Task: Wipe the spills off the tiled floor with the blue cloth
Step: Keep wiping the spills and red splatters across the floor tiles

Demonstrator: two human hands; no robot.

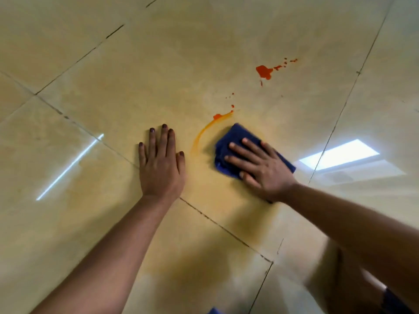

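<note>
My right hand (260,168) lies flat with straight fingers on the folded blue cloth (233,139), pressing it against the beige tiled floor (158,64). An orange smear (204,130) curves round the cloth's left and far side, ending in a small orange blob. Farther off to the right sits a bigger red-orange spill (264,72) with small splashes trailing right of it. My left hand (159,164) rests palm down on the floor, fingers spread, left of the smear and apart from the cloth.
Dark grout lines (224,230) cross the glossy tiles. Bright light reflections show at the left (70,166) and right (340,155). My knee (353,279) is at the bottom right, and a blue scrap (214,311) peeks in at the bottom edge.
</note>
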